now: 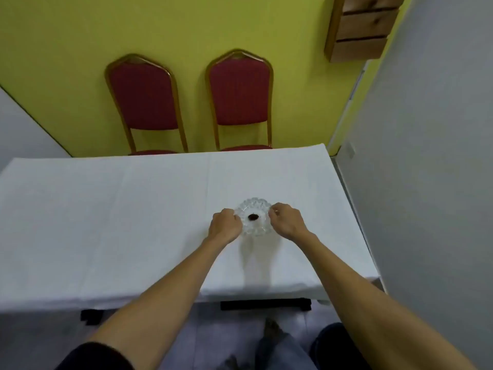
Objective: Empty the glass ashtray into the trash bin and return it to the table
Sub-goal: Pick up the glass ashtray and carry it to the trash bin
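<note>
Yellow wall [186,28] backs the scene, with two red chairs [145,100] standing side by side against it, beyond the far edge of the table [106,222]. White cloth covers the table completely. A wooden drawer unit [360,28] hangs near the top right, where the yellow wall meets a grey wall [426,182]. The ashtray [254,216], clear cut glass with a scalloped rim, rests on the cloth toward the right side of the table, roughly midway between the far and near edges. A small dark object [253,217] lies at its centre. The left hand [225,225] touches the left rim of the ashtray with the fingers curled closed against it. The right hand [286,218] touches the right rim, fingers likewise curled in around the glass. Both forearms extend from the near edge of the table. Below that edge, grey floor [213,343] and the person's legs are visible.
</note>
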The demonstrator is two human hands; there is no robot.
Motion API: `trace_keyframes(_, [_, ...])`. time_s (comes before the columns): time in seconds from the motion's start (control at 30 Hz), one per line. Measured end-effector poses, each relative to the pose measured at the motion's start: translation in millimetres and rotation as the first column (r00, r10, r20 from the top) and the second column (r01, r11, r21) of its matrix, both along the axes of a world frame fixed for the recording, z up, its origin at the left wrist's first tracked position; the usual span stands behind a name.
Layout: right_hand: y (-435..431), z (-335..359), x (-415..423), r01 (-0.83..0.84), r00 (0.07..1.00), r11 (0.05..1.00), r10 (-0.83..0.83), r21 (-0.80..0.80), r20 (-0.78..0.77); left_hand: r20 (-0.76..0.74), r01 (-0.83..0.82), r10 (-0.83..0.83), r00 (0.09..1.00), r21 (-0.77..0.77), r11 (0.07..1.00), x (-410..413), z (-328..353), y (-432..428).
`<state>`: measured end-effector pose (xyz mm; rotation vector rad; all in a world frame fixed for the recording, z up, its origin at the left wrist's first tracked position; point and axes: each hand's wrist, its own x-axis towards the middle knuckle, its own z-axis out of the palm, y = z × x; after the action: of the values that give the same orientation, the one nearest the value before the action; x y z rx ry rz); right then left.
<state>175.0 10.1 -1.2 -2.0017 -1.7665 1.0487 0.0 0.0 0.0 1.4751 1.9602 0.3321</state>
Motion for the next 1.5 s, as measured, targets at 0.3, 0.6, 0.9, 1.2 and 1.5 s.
trace_keyframes(0.3, [18.8, -43.6, -2.9, 0.197, 0.978, 0.980, -0.198, -0.012, -0.062, 0.105, -0.224, 0.226, 0.969, -0.030, 0.974, 23.7, -31.5, 23.0])
trace_keyframes(0.6, [12.2, -47.9, -6.2, 0.250, 0.943, 0.966, -0.257, -0.062, -0.212, 0.148, -0.301, 0.304, 0.941, -0.044, 0.953, 37.1, -36.8, 27.6])
trace_keyframes(0.9, [-54.0, -35.6, 6.6, 0.520, 0.813, 0.854, -0.497, -0.005, -0.305, 0.148, 0.025, -0.047, 0.988, 0.146, 0.989, 42.6, -17.7, -1.0])
trace_keyframes(1.2, [-168.5, -32.9, 8.5, 0.825, 0.560, 0.554, -0.775, 0.112, -0.294, 0.214, 0.324, -0.373, 0.903, 0.230, 0.918, 90.3, -15.4, -71.5])
trace_keyframes(1.5, [-287.6, -47.6, 32.0, 0.991, 0.108, 0.086, -0.968, 0.102, -0.229, 0.212, 0.702, -0.719, 0.662, 0.162, 0.694, 158.8, -36.3, -162.0])
